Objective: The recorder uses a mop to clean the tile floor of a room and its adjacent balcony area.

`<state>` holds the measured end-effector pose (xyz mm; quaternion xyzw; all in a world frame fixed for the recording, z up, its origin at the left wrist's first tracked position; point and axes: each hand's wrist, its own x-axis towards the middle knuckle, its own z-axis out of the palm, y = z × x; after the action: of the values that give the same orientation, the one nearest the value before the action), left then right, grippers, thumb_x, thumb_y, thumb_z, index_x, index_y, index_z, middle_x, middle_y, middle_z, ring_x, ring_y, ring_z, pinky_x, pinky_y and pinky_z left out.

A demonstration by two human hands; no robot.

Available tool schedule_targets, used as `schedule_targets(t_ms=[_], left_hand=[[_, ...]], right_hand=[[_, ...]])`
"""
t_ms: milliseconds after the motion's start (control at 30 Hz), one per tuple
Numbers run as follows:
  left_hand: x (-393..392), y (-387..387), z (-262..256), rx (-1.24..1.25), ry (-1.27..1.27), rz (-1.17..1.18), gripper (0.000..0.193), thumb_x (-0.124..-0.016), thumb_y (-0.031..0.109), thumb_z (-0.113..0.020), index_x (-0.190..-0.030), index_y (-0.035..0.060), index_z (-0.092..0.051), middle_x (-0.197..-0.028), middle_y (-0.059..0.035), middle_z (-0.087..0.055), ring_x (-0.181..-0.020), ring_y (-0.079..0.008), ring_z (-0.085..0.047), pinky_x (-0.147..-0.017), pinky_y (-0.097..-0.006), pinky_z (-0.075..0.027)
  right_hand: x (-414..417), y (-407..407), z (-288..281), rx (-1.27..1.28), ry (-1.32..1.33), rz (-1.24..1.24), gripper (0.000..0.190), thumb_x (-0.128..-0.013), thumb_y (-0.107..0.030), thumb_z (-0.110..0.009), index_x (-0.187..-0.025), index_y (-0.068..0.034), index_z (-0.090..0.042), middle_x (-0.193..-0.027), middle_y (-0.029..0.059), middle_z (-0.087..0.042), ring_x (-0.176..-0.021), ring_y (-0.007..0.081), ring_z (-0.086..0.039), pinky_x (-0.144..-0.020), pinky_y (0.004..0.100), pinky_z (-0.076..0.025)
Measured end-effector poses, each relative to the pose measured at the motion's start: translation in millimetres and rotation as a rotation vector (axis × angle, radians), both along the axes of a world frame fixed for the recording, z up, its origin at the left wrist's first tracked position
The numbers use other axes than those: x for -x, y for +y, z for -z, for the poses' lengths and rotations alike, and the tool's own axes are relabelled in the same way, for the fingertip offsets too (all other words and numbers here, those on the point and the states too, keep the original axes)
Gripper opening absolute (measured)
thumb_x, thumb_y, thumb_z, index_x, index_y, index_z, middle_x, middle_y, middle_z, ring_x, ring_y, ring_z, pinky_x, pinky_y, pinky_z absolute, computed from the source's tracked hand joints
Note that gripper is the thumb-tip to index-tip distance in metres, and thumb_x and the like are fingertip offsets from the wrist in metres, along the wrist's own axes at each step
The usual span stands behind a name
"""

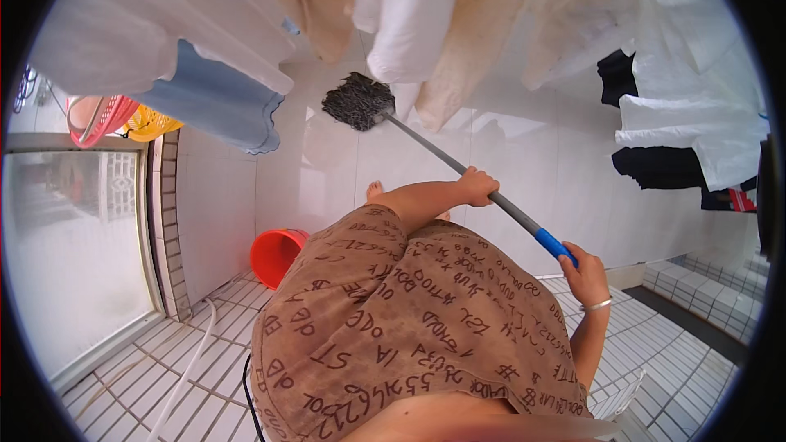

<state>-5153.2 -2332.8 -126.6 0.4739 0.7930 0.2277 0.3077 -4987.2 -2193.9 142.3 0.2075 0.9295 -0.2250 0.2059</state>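
My left hand (479,186) is closed around the grey metal pole of a mop (511,210), partway along it. At the pole's upper end, my right hand (585,276) grips the blue handle sleeve (554,247); a silver bangle circles that wrist. The pole slants away to a mop head of dark grey strands (357,101), which lies against the pale glossy tiles (325,153) beyond my feet. Whether the strands are wet cannot be told.
Shirts and other laundry (408,12) hang overhead, near the mop head. An orange-red bucket (279,258) lies left of me, near a white hose (190,362). A frosted glass door (80,245) stands at the far left, below pink and yellow baskets (150,123).
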Motion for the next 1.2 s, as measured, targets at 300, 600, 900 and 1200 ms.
schedule_targets(t_ms=[300, 600, 900, 1200], left_hand=[[9, -9, 9, 0.033, -0.011, 0.077, 0.024, -0.072, 0.041, -0.064, -0.077, 0.0177, -0.062, -0.079, -0.0023, -0.062, -0.086, -0.0231, -0.058, -0.077, -0.0405, -0.035], [107, -153, 64, 0.379, 0.278, -0.609, 0.034, -0.067, 0.026, -0.071, -0.098, 0.0177, -0.057, -0.109, -0.0024, -0.056, -0.108, -0.0257, -0.049, -0.079, -0.0437, -0.045], [82, -108, 63, 0.156, 0.163, -0.607, 0.039, -0.067, 0.02, -0.071, -0.103, 0.021, -0.057, -0.112, -0.001, -0.054, -0.117, -0.0284, -0.038, -0.087, -0.0426, -0.043], [-2, 120, 13, -0.504, 0.092, -0.55, 0.034, -0.066, 0.002, -0.062, -0.097, 0.0169, -0.058, -0.107, -0.0061, -0.055, -0.109, -0.0314, -0.043, -0.089, -0.0421, -0.038]], right_hand=[[9, 12, 15, 0.24, 0.02, 0.179, 0.035, -0.074, -0.018, -0.065, -0.102, 0.003, -0.062, -0.074, 0.0144, -0.065, -0.062, 0.0183, -0.059, -0.062, 0.0296, -0.047], [145, -107, 140, 0.092, 0.091, -0.308, 0.03, -0.08, -0.029, -0.057, -0.105, -0.012, -0.057, -0.075, 0.0129, -0.064, -0.071, 0.0319, -0.062, -0.064, 0.0435, -0.048], [117, -57, 103, -0.024, 0.043, -0.262, 0.028, -0.085, -0.032, -0.052, -0.108, -0.016, -0.057, -0.073, 0.0095, -0.063, -0.069, 0.0277, -0.062, -0.06, 0.0395, -0.049], [7, 76, 8, -0.39, 0.262, -0.017, 0.023, -0.078, -0.029, -0.062, -0.098, -0.017, -0.062, -0.064, 0.0088, -0.06, -0.059, 0.0271, -0.059, -0.054, 0.0375, -0.047]])
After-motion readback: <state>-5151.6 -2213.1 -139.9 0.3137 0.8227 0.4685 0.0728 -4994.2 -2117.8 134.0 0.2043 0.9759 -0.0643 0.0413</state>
